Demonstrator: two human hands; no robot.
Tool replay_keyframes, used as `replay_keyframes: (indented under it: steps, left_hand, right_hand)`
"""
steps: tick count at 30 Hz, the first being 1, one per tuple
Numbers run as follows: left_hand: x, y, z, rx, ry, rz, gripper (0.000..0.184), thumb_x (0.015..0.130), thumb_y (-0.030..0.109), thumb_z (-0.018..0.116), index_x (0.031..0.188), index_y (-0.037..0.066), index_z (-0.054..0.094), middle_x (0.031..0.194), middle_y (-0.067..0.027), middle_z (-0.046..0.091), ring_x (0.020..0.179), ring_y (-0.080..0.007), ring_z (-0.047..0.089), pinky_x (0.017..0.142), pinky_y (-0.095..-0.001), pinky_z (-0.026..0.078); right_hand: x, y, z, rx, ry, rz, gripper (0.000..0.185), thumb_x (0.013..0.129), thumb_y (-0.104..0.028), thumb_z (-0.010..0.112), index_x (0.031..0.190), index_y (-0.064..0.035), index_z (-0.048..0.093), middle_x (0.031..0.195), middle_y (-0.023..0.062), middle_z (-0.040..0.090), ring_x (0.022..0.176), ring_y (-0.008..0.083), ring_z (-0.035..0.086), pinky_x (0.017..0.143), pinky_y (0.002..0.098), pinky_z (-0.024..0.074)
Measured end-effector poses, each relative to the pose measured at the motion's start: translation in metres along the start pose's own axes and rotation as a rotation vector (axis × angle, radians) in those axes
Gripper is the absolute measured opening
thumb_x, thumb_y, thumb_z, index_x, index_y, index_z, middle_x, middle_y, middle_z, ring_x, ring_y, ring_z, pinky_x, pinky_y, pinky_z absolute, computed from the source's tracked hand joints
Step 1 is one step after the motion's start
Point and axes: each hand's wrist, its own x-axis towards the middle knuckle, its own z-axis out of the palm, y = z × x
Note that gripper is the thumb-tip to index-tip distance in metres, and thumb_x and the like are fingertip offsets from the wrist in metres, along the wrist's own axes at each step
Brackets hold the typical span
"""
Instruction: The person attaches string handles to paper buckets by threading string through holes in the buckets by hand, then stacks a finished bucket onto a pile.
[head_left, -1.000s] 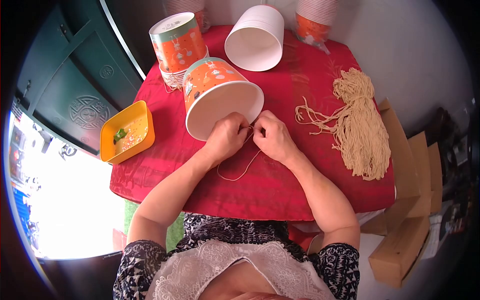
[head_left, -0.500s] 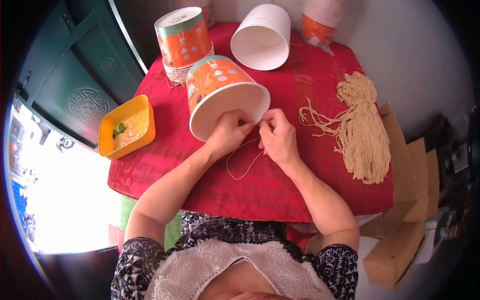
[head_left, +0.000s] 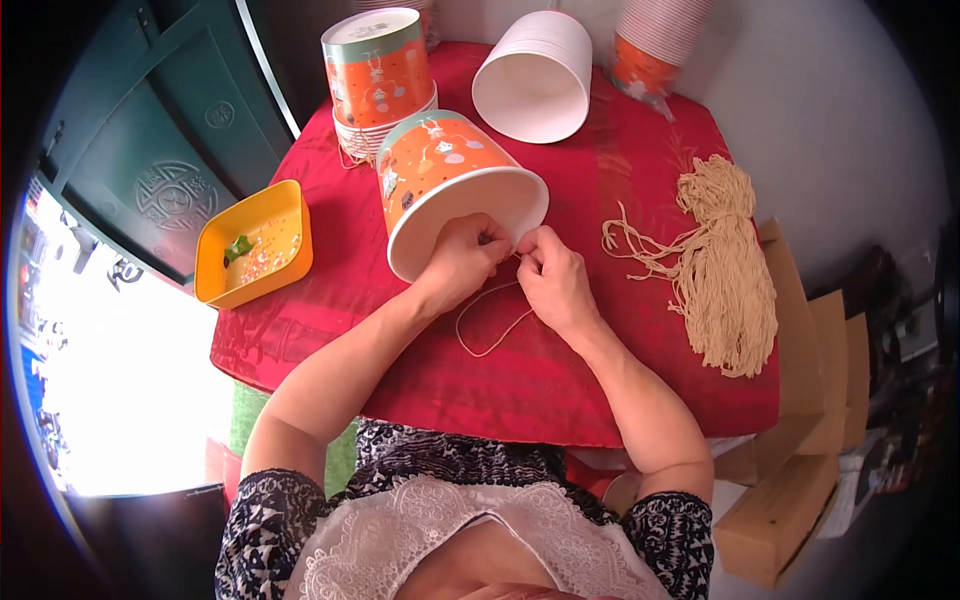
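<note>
Left stack (head_left: pixel 378 85): strands (head_left: pixel 350 158) hanging, apparently complete. Front tub (head_left: pixel 450 160): cord (head_left: pixel 480 356) looped slack, fastening apparently incomplete. Right hand (head_left: pixel 556 285): fingers pinch cord. Left hand (head_left: pixel 462 258): fingers curled; grip indeterminable.

Beyond the left hand (head_left: pixel 462 258), my feed shows an orange bucket (head_left: pixel 440 160), white-figured, green-banded; left of that hand, a yellow tray (head_left: pixel 275 275). Right of the right hand (head_left: pixel 553 285), I observe a beige yarn bundle (head_left: pixel 722 285).

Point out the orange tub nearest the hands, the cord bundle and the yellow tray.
Orange tub (head_left: pixel 445 162): head view, on its printed outer side.
Cord bundle (head_left: pixel 727 290): head view, middle of the strands.
Yellow tray (head_left: pixel 270 280): head view, near outer wall.
</note>
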Motion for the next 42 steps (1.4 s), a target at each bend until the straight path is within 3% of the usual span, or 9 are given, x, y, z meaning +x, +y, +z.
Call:
replay_keyframes:
  steps: [10, 16, 22, 25, 28, 31, 34, 37, 42]
  left_hand:
    - [0.001, -0.002, -0.001, -0.086, -0.020, -0.011, 0.013, 0.092, 0.007, 0.061, 0.097, -0.004, 0.059, 0.076, -0.0063, 0.059, 0.058, -0.0084, 0.053, 0.044, -0.0227, 0.043]
    - [-0.002, -0.001, -0.001, -0.072, -0.031, -0.023, 0.017, 0.095, 0.005, 0.050, 0.104, -0.006, 0.060, 0.082, -0.0081, 0.060, 0.061, -0.0097, 0.055, 0.045, -0.0236, 0.045]
    - [-0.002, 0.000, -0.007, -0.121, -0.127, -0.041, 0.021, 0.093, 0.003, 0.045, 0.101, -0.004, 0.063, 0.081, -0.0071, 0.060, 0.062, -0.0100, 0.054, 0.047, -0.0224, 0.045]
    - [-0.006, 0.009, -0.013, -0.095, -0.150, -0.149, 0.020, 0.093, 0.005, 0.048, 0.101, -0.002, 0.065, 0.078, -0.0058, 0.059, 0.064, -0.0094, 0.054, 0.047, -0.0229, 0.043]
    - [-0.003, 0.002, -0.014, -0.044, -0.095, -0.098, 0.017, 0.092, 0.006, 0.052, 0.098, -0.002, 0.066, 0.076, -0.0054, 0.060, 0.067, -0.0111, 0.056, 0.052, -0.0256, 0.046]
    - [0.001, -0.009, -0.011, 0.221, 0.082, 0.265, 0.014, 0.085, 0.003, 0.060, 0.093, -0.006, 0.068, 0.077, -0.0126, 0.066, 0.069, -0.0203, 0.064, 0.062, -0.0329, 0.051]
    - [-0.004, -0.001, -0.012, 0.337, 0.018, 0.211, 0.013, 0.080, 0.004, 0.067, 0.091, -0.003, 0.068, 0.082, -0.0118, 0.066, 0.076, -0.0220, 0.064, 0.070, -0.0348, 0.052]
    - [0.000, -0.009, -0.008, 0.555, 0.067, 0.347, 0.011, 0.076, 0.004, 0.070, 0.085, -0.002, 0.068, 0.085, -0.0163, 0.066, 0.080, -0.0271, 0.065, 0.071, -0.0373, 0.052]
    - [0.000, -0.004, -0.007, 0.550, 0.033, 0.230, 0.006, 0.077, 0.004, 0.068, 0.079, -0.002, 0.066, 0.086, -0.0172, 0.067, 0.078, -0.0286, 0.065, 0.070, -0.0380, 0.051]
  right_hand:
    - [0.000, -0.004, 0.003, -0.053, -0.010, -0.029, 0.011, 0.089, -0.008, 0.066, 0.096, -0.0004, 0.061, 0.077, 0.0175, 0.068, 0.068, 0.0315, 0.069, 0.059, 0.0402, 0.0531]
    - [0.003, 0.003, 0.008, -0.011, 0.056, -0.125, 0.006, 0.089, -0.006, 0.064, 0.091, -0.0009, 0.061, 0.079, 0.0168, 0.069, 0.070, 0.0340, 0.069, 0.060, 0.0417, 0.0528]
    - [0.004, 0.007, 0.009, -0.059, 0.061, -0.123, 0.005, 0.088, -0.004, 0.063, 0.087, 0.0000, 0.060, 0.079, 0.0188, 0.068, 0.072, 0.0371, 0.068, 0.060, 0.0437, 0.0523]
    - [0.004, 0.006, 0.008, -0.042, 0.054, -0.133, 0.005, 0.088, -0.004, 0.062, 0.087, 0.0001, 0.059, 0.078, 0.0189, 0.068, 0.071, 0.0374, 0.068, 0.061, 0.0445, 0.0522]
    - [0.004, 0.008, 0.009, -0.022, 0.060, -0.134, 0.005, 0.087, -0.004, 0.063, 0.087, 0.0002, 0.059, 0.078, 0.0193, 0.068, 0.071, 0.0377, 0.068, 0.061, 0.0448, 0.0523]
    - [0.004, 0.010, 0.010, -0.017, 0.061, -0.125, 0.005, 0.087, -0.004, 0.062, 0.087, 0.0001, 0.059, 0.078, 0.0195, 0.068, 0.071, 0.0376, 0.068, 0.060, 0.0448, 0.0523]
    - [0.004, 0.010, 0.009, -0.025, 0.058, -0.118, 0.005, 0.087, -0.004, 0.062, 0.087, -0.0001, 0.059, 0.077, 0.0196, 0.067, 0.071, 0.0375, 0.068, 0.060, 0.0448, 0.0522]
    - [0.004, 0.007, 0.009, -0.046, 0.058, -0.113, 0.006, 0.087, -0.005, 0.063, 0.086, -0.0003, 0.059, 0.077, 0.0193, 0.067, 0.070, 0.0373, 0.068, 0.060, 0.0446, 0.0522]
    - [0.003, 0.008, 0.011, -0.080, 0.066, -0.134, 0.007, 0.087, -0.005, 0.063, 0.086, -0.0012, 0.058, 0.075, 0.0183, 0.067, 0.068, 0.0367, 0.068, 0.059, 0.0450, 0.0521]
